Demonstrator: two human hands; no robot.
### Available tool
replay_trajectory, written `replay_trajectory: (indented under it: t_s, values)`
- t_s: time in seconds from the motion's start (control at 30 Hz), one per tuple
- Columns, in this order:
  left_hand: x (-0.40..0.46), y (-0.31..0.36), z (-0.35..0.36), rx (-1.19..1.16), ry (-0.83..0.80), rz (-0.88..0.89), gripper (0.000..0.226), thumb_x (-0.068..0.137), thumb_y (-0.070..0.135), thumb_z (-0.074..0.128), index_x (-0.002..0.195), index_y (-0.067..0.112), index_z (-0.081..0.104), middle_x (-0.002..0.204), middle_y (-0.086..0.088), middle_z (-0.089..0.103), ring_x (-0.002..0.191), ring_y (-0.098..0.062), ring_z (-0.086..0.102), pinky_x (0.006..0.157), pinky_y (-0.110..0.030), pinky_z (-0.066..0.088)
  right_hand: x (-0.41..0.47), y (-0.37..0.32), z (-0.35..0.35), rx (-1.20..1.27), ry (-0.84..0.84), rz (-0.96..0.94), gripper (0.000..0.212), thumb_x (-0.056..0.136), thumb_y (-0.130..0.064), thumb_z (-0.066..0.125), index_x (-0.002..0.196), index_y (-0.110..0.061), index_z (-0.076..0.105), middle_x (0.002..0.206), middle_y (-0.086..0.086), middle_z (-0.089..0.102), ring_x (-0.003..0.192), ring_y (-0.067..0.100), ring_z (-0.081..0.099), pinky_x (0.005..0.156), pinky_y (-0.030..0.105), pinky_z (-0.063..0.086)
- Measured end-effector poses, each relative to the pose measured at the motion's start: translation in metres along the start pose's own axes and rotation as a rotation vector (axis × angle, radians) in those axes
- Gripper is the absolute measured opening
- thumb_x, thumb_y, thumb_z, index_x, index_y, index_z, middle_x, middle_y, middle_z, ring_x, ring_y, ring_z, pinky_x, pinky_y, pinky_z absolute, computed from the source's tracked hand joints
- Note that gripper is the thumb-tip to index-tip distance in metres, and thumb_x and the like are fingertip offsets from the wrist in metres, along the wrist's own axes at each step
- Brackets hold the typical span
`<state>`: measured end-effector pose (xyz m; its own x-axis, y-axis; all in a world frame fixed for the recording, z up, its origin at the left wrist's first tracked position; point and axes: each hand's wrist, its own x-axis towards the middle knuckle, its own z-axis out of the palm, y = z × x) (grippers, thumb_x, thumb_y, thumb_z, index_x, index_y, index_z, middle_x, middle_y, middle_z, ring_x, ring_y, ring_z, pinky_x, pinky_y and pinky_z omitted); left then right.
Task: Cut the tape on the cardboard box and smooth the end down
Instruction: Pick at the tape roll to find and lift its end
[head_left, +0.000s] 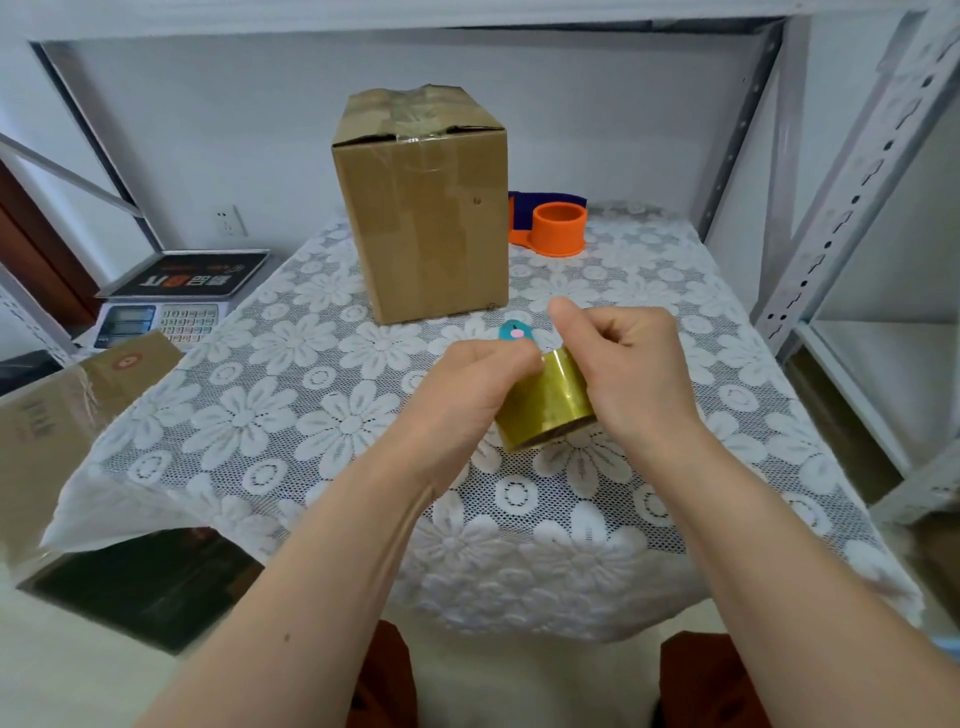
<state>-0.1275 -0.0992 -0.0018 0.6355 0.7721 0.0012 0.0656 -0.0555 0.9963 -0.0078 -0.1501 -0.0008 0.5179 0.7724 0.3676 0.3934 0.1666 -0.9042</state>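
From the head camera, your left hand and right hand both held a yellowish roll of tape just above the lace-covered desk, the right grip clamped round its side and the left grip pinched together at its upper edge. The cardboard box stood upright farther back on the desk, apart from your hands, with clear tape across its top flaps. A small teal object lay between box and hands, and an orange tape dispenser sat just right of the box.
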Motion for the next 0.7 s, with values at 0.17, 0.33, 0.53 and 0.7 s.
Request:
replay_trajectory:
  t_s: [0.17,0.33,0.53,0.7]
  values:
    - [0.0026,-0.0017,0.0013,-0.006,0.015,0.015,0.05,0.055,0.04,0.054,0.075,-0.007,0.055,0.08,-0.009,0.041,0.077,-0.023,0.033,0.076,-0.041,0.028,-0.0001,-0.0004,-0.0004,-0.028,0.014,-0.045,0.066,0.092,-0.025,0.058,0.033,-0.02,0.029,0.03,-0.01,0.027,0.033,0.007,0.027,0.04,0.015,0.022]
    - [0.004,-0.003,0.0027,-0.06,0.011,0.017,0.046,0.052,0.036,0.053,0.072,-0.005,0.052,0.082,-0.011,0.043,0.08,-0.027,0.034,0.076,-0.044,0.028,0.0003,-0.0008,0.0002,-0.028,0.042,-0.087,0.061,0.092,-0.023,0.057,0.037,-0.019,0.03,0.031,-0.009,0.028,0.034,0.007,0.028,0.041,0.015,0.023]
    - [0.0009,-0.0043,0.0047,-0.068,0.071,0.044,0.038,0.061,0.043,0.057,0.073,0.006,0.054,0.08,-0.007,0.041,0.077,-0.024,0.035,0.073,-0.043,0.031,0.0006,0.0,0.0049,0.009,0.056,-0.115,0.061,0.093,-0.021,0.057,0.038,-0.021,0.03,0.031,-0.01,0.028,0.035,0.007,0.027,0.042,0.015,0.023]
    - [-0.0032,-0.0014,0.0066,-0.036,0.1,0.099,0.052,0.059,0.041,0.05,0.069,-0.009,0.043,0.073,-0.008,0.036,0.072,-0.024,0.03,0.07,-0.04,0.028,0.0023,0.001,0.0084,0.01,0.074,-0.143,0.062,0.092,-0.019,0.057,0.039,-0.022,0.026,0.032,-0.008,0.026,0.036,0.007,0.024,0.042,0.016,0.021]
